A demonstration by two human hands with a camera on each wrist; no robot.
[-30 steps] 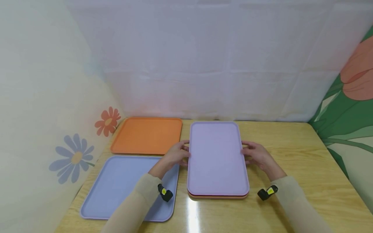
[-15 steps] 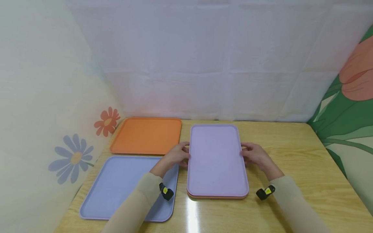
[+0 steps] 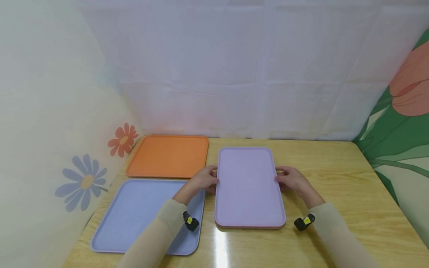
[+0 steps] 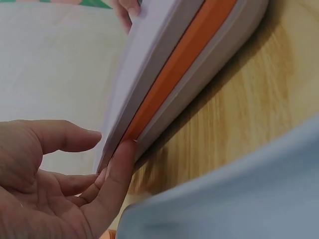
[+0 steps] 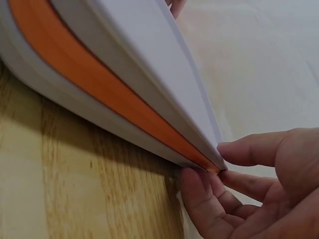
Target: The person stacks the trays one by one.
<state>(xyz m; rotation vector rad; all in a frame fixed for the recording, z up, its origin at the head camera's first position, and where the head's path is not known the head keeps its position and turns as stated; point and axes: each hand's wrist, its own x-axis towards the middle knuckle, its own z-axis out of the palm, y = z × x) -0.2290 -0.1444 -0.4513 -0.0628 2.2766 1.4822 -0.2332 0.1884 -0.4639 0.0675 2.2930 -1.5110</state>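
Observation:
A lavender tray [image 3: 249, 186] lies on top of a stack, short side toward me. Under it the wrist views show an orange tray [image 4: 179, 62] and a pale tray [image 5: 99, 129] at the bottom. From the left long side my left hand [image 3: 203, 178] grips the lavender tray, thumb at its rim and fingertips against the stacked edges below. My right hand [image 3: 292, 179] mirrors it on the opposite side. In the right wrist view its thumb [image 5: 249, 149] meets the lavender rim, with the other fingertips [image 5: 197, 186] at the lower trays' edge. The fingers' undersides are partly hidden.
Left of the stack, a blue tray [image 3: 144, 212] lies flat on the wooden table [image 3: 352, 208], beneath my left forearm. Behind it sits another orange tray [image 3: 171, 156]. A white cloth [image 3: 234, 74] hangs along the table's back edge, with flowered cloths at both sides.
The lavender tray's far edge has come down and nearer to me, and its near edge covers more of the trays beneath. Both hands have sunk slightly with it, keeping their grip.

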